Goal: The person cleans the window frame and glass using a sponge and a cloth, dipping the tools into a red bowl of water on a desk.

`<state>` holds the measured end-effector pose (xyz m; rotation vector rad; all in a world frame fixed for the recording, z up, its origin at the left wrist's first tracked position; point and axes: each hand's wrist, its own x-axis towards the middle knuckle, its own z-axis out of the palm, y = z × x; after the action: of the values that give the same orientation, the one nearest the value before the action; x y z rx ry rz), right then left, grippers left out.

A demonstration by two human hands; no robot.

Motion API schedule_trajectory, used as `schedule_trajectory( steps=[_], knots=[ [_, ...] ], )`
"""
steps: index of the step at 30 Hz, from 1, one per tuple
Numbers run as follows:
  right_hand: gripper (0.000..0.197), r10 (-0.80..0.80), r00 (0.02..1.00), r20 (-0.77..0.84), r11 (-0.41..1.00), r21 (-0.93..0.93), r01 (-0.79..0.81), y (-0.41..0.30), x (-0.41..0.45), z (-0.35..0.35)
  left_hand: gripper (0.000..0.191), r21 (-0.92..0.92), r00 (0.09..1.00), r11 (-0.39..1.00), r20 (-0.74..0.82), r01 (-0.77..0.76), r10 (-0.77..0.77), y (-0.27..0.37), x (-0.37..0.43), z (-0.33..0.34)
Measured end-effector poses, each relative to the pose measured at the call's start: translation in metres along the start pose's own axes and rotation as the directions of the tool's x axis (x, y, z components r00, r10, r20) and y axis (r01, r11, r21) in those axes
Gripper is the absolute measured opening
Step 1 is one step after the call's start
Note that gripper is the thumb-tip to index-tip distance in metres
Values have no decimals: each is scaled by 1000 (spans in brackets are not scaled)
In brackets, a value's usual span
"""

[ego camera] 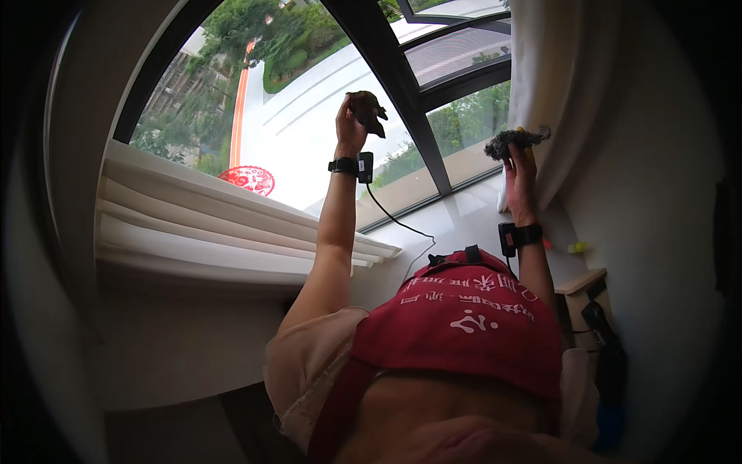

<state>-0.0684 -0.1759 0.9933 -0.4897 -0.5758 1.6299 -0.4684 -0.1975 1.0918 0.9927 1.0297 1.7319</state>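
My left hand (pixel 350 132) grips a crumpled dark cloth (pixel 367 111) in front of the large windowpane (pixel 307 139). Whether the cloth touches the glass cannot be told. To the right, my right hand (pixel 522 177) holds a grey metal-wire scouring pad (pixel 513 144), with a bit of something yellow showing behind it. That pad is raised beside the white curtain (pixel 571 93), near the right end of the window. Each wrist wears a black strap with a small box, and a cable (pixel 394 217) hangs from the left one.
Dark window frame bars (pixel 414 87) divide the panes. A red paper cutout (pixel 249 180) is on the glass at lower left, above a gathered cream curtain (pixel 232 223). A pale sill (pixel 464 211) runs below the window. On the right stands a small wooden cabinet (pixel 582 282) with dark cords.
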Motion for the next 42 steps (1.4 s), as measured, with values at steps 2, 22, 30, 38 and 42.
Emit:
schedule_trajectory(
  steps=[2, 22, 30, 38, 42],
  knots=[
    [45, 16, 1000, 21, 1000, 1, -16, 3, 1, 6, 34, 159, 993, 987, 111, 29, -47, 6, 5, -12],
    [49, -78, 993, 94, 997, 25, 76, 17, 20, 23, 66, 789, 392, -525, 615, -321, 684, 196, 161, 21],
    [34, -59, 997, 48, 998, -8, 59, 7, 24, 16, 44, 917, 166, -399, 397, -19, 903, 280, 81, -98],
    [39, -50, 998, 47, 999, 18, 49, 2, 21, 16, 74, 829, -21, 237, -263, 506, 965, 352, 36, -241],
    [39, -43, 996, 79, 999, 1, 43, 4, 22, 28, 52, 927, -171, -199, 262, 319, 950, 341, 91, -189]
  ],
)
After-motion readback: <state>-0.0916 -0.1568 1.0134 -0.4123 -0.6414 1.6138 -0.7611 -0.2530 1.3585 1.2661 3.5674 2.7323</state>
